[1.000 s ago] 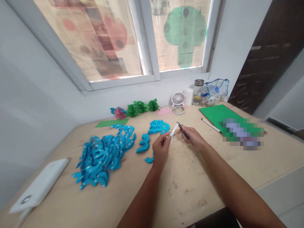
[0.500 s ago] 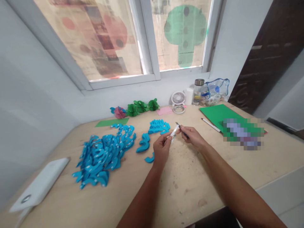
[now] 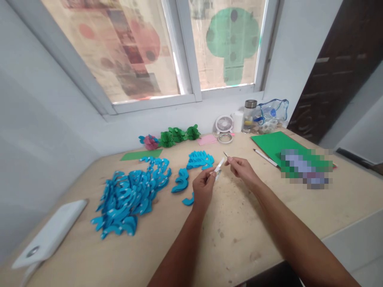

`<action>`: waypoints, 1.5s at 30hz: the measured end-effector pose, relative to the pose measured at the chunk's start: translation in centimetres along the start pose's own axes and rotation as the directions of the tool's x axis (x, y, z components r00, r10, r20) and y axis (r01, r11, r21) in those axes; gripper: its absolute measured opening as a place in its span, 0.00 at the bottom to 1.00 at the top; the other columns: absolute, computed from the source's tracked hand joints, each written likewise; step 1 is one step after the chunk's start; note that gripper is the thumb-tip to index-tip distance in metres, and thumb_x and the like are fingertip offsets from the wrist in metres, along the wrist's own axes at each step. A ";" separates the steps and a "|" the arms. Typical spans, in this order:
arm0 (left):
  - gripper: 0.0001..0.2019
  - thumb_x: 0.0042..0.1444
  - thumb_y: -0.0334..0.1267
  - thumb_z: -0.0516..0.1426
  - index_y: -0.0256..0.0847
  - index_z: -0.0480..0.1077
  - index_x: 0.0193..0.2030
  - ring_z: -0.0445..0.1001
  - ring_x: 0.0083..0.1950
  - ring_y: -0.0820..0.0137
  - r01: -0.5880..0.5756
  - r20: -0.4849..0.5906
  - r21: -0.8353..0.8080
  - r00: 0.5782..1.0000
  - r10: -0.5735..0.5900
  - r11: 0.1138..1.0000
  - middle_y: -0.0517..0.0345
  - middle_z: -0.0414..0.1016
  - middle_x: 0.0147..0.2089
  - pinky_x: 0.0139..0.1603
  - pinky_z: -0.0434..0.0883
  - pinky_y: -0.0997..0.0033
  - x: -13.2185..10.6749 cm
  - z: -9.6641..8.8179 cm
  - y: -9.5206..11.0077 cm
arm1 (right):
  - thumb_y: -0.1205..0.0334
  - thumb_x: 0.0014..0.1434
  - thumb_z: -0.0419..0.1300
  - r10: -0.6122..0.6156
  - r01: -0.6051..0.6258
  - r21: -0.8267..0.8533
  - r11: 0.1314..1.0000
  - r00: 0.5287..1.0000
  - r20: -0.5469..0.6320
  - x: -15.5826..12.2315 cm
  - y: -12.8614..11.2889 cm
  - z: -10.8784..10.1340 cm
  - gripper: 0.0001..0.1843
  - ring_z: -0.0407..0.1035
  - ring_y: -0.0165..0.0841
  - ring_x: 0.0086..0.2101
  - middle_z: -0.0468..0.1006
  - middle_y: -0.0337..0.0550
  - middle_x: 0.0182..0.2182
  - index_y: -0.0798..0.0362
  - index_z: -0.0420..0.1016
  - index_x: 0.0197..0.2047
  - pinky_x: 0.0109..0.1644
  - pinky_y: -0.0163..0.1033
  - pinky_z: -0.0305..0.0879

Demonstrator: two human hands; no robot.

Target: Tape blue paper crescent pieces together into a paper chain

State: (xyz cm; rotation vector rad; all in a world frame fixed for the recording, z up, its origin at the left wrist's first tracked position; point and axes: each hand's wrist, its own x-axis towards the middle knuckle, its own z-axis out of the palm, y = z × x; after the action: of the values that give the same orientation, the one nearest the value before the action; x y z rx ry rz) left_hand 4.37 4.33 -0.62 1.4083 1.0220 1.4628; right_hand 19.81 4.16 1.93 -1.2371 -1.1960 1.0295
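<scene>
My left hand is closed, its thumb and fingers pinching a white strip that looks like tape and points up and right. A small rounded part, perhaps of a roll, shows below the strip. Just to the right, my right hand is closed round a small dark pointed tool, either scissors or tweezers; only its tip shows. The tip is apart from the strip. Beside my left wrist lies a curved blue paper piece. Further left are a small blue stack and a fanned blue group.
A large heap of blue dotted paper pieces covers the left side. A white power bank lies at the left edge. Behind stand green paper flowers, a small fan and a bottle. Green sheets and a pen lie right.
My right hand has drawn slightly right, away from the strip. The tool's two tips were apart around the strip's end; now a single tip shows. My left hand has hardly moved.
</scene>
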 end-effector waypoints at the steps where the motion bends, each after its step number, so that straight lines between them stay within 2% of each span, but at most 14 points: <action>1: 0.15 0.47 0.44 0.59 0.37 0.76 0.38 0.56 0.19 0.79 0.004 -0.011 -0.018 1.000 -0.004 1.000 0.66 0.59 0.18 0.21 0.57 0.78 0.0 0.0 0.0 | 0.41 0.52 0.55 -0.005 0.005 -0.016 1.000 1.000 0.005 0.0 0.0 0.0 0.24 0.47 0.22 0.15 0.55 0.29 0.12 0.57 0.71 0.28 0.20 0.32 0.40; 5: 0.16 0.46 0.44 0.60 0.36 0.75 0.39 0.57 0.20 0.79 0.029 -0.032 -0.091 0.999 -0.032 0.995 0.67 0.59 0.17 0.22 0.57 0.78 0.0 0.1 0.1 | 0.41 0.52 0.54 -0.035 0.038 -0.076 0.996 0.999 0.036 0.0 0.2 0.1 0.24 0.49 0.22 0.16 0.56 0.30 0.13 0.57 0.71 0.28 0.21 0.32 0.43; 9: 0.16 0.46 0.44 0.60 0.36 0.75 0.40 0.58 0.20 0.79 0.046 -0.026 -0.134 0.998 -0.050 0.990 0.66 0.61 0.18 0.22 0.58 0.78 0.0 0.1 0.2 | 0.41 0.53 0.54 -0.047 0.052 -0.061 0.997 0.996 0.077 -0.1 0.2 0.2 0.24 0.48 0.22 0.16 0.55 0.29 0.13 0.57 0.72 0.29 0.21 0.32 0.42; 20: 0.16 0.47 0.44 0.60 0.37 0.75 0.41 0.58 0.19 0.79 0.043 0.035 -0.089 0.999 -0.040 0.995 0.66 0.61 0.17 0.21 0.58 0.77 0.0 -0.1 -0.2 | 0.39 0.53 0.52 -0.049 0.056 -0.050 0.997 0.989 0.136 -0.3 -0.1 0.4 0.26 0.47 0.23 0.16 0.55 0.30 0.13 0.57 0.72 0.30 0.21 0.33 0.41; 26: 0.17 0.47 0.45 0.59 0.37 0.75 0.41 0.57 0.18 0.79 0.032 0.037 -0.068 0.999 -0.029 0.997 0.67 0.60 0.16 0.21 0.57 0.78 0.1 0.0 -0.4 | 0.40 0.53 0.52 -0.078 0.090 -0.091 0.992 0.989 0.127 -0.2 0.0 0.3 0.26 0.47 0.23 0.18 0.54 0.30 0.14 0.57 0.72 0.28 0.22 0.32 0.42; 31: 0.17 0.47 0.46 0.59 0.36 0.75 0.39 0.57 0.18 0.80 0.014 0.030 -0.059 0.999 -0.012 0.998 0.67 0.60 0.16 0.21 0.56 0.78 0.2 0.0 -0.7 | 0.40 0.53 0.52 -0.094 0.103 -0.126 0.987 0.992 0.079 -0.1 0.1 0.3 0.26 0.46 0.23 0.18 0.52 0.30 0.14 0.57 0.73 0.30 0.22 0.33 0.41; 36: 0.17 0.46 0.45 0.60 0.36 0.76 0.39 0.57 0.18 0.79 0.033 0.026 -0.078 0.999 -0.031 0.996 0.67 0.60 0.16 0.21 0.57 0.78 0.1 0.0 -0.4 | 0.43 0.54 0.52 -0.148 0.152 -0.193 0.969 0.988 0.033 -0.1 0.1 0.3 0.24 0.49 0.25 0.19 0.55 0.32 0.16 0.56 0.73 0.31 0.23 0.32 0.45; 41: 0.17 0.45 0.46 0.60 0.37 0.75 0.39 0.59 0.18 0.79 0.065 -0.033 -0.134 0.997 -0.070 0.989 0.66 0.62 0.17 0.20 0.58 0.78 0.3 -0.1 -0.1 | 0.44 0.55 0.52 -0.147 0.157 -0.258 0.953 0.987 0.058 0.0 0.2 0.2 0.22 0.51 0.25 0.21 0.57 0.33 0.17 0.56 0.72 0.30 0.24 0.32 0.46; 45: 0.18 0.45 0.47 0.60 0.37 0.75 0.40 0.60 0.18 0.79 0.073 -0.045 -0.154 0.996 -0.080 0.985 0.65 0.63 0.18 0.20 0.59 0.78 0.5 -0.2 -0.2 | 0.43 0.55 0.51 -0.099 0.125 -0.230 0.965 0.988 0.120 0.0 0.4 0.2 0.23 0.51 0.25 0.20 0.57 0.32 0.16 0.56 0.72 0.31 0.23 0.32 0.46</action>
State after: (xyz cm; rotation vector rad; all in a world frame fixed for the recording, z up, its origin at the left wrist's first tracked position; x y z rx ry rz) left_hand 4.15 4.82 -0.63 1.2157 0.9638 1.4944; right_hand 19.62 4.22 1.57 -1.2933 -1.4903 0.8971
